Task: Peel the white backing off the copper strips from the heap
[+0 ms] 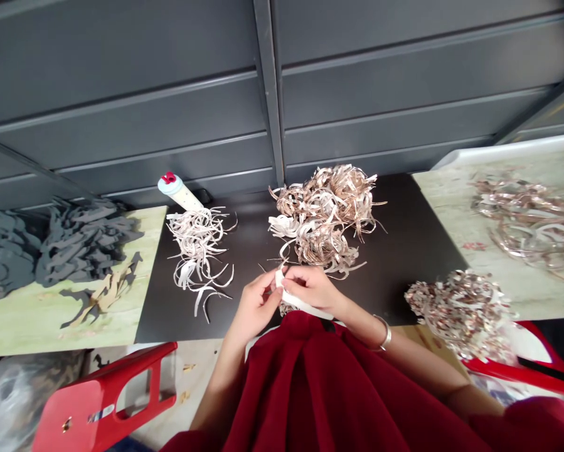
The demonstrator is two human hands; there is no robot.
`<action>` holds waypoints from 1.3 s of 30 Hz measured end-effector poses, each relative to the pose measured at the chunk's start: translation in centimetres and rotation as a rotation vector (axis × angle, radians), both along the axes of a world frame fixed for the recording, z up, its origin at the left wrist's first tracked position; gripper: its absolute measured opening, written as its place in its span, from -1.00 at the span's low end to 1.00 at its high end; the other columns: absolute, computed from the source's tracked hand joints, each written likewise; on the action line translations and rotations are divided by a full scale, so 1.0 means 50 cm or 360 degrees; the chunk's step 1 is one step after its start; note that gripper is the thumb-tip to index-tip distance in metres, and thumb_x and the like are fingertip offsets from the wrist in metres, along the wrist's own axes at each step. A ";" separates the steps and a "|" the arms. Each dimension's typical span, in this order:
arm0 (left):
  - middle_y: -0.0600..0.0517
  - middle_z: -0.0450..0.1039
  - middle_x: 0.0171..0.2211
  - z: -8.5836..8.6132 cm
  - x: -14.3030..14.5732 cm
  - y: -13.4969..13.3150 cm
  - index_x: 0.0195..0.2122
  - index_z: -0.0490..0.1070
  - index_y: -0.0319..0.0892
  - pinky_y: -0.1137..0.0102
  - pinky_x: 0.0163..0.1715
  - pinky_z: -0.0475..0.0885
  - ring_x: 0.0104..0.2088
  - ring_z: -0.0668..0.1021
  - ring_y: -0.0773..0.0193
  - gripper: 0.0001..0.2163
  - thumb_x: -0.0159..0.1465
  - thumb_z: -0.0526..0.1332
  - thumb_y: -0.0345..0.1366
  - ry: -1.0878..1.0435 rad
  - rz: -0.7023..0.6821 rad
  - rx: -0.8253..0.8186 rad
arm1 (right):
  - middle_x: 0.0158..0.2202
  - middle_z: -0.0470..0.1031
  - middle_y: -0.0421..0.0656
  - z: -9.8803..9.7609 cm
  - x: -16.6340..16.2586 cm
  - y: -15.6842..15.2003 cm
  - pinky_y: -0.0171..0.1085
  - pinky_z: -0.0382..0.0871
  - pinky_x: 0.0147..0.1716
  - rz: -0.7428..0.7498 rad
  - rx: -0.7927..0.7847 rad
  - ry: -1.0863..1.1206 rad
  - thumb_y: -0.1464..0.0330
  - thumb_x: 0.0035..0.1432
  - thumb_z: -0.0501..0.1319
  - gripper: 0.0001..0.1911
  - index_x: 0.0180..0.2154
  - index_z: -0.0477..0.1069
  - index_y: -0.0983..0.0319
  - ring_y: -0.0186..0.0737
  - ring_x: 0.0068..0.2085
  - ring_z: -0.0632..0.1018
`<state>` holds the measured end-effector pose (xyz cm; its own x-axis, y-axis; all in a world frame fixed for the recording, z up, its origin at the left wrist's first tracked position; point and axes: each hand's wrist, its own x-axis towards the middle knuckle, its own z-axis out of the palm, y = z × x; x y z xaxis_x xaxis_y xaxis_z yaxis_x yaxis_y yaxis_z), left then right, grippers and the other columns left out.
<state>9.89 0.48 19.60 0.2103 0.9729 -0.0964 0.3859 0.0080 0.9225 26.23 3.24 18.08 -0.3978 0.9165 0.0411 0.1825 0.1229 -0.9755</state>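
Note:
Close to my body, at the table's front edge, my left hand [257,302] and my right hand [312,287] meet. Between their fingertips is a white strip [305,306], pinched by both; its free end trails under my right palm. Just beyond my hands lies a large tangled heap of shiny rose-gold and white strips [331,216]. To the left sits a smaller pile of thin white curved strips [197,242], with a few loose ones at its near side. A silver bracelet [384,333] is on my right wrist.
A pale bottle with a red-topped lid [182,191] stands behind the white pile. Dark grey cut pieces [84,242] lie at left. Crinkled rose-gold strips [460,311] spill over the right front edge; more shiny strips [540,220] lie beyond. A red stool [107,402] stands below left.

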 end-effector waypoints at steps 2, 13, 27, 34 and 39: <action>-0.04 0.48 -0.32 -0.003 0.001 0.000 0.01 0.44 -0.20 0.44 -0.45 0.41 -0.46 0.48 0.31 -0.68 0.23 0.16 -0.27 0.0010 -0.0009 -0.0038 | -0.66 0.27 -0.29 -0.002 -0.003 -0.001 -0.44 0.10 -0.60 -0.0030 -0.0009 0.0005 0.35 0.05 0.14 -0.75 -0.63 0.30 0.26 -0.45 -0.60 0.24; 0.08 0.44 -0.52 0.011 -0.006 0.020 -0.17 0.49 -0.13 0.44 -0.45 0.36 -0.53 0.47 0.33 -0.74 0.13 0.14 -0.45 0.0478 0.0206 0.0154 | -0.78 0.13 -0.37 0.005 -0.006 -0.001 -0.45 -0.06 -0.73 -0.0103 -0.0767 0.0571 0.29 -0.14 0.28 -0.69 -0.71 0.21 0.24 -0.52 -0.71 0.10; 0.20 0.18 -0.81 0.006 0.019 0.025 -0.63 0.28 -0.18 0.52 -0.69 0.11 -0.78 0.23 0.46 -0.71 0.18 0.13 -0.17 -0.0132 0.0356 -0.0280 | -0.25 0.47 -0.08 0.009 0.044 0.008 -0.22 0.41 -0.30 -0.0242 0.0914 -0.0124 0.35 0.18 0.15 -0.81 -0.17 0.46 0.21 -0.22 -0.29 0.48; 0.20 0.08 -0.82 0.013 0.031 0.020 -0.73 0.12 -0.16 0.50 -0.67 0.05 -0.74 0.20 0.45 -0.65 0.16 0.10 -0.21 0.0081 0.0311 -0.0163 | -0.21 0.51 -0.06 -0.015 0.023 0.012 -0.10 0.42 -0.10 -0.0209 0.1337 -0.0275 0.46 0.24 0.09 -0.82 -0.22 0.45 0.20 -0.13 -0.11 0.49; 0.20 0.03 -0.80 0.007 0.034 0.018 -0.73 0.08 -0.16 0.50 -0.64 0.03 -0.70 0.16 0.45 -0.67 0.14 0.08 -0.23 0.0158 0.0259 -0.0120 | -0.24 0.56 -0.12 -0.031 0.018 0.010 -0.04 0.31 0.05 -0.0143 0.1119 -0.0231 0.44 0.28 0.04 -0.84 -0.20 0.38 0.18 -0.20 -0.17 0.56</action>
<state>11.61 1.39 19.96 0.0366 0.9825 -0.1826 0.4628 0.1452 0.8745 27.15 3.76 16.53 -0.3685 0.7222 0.5854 0.3432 0.6909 -0.6363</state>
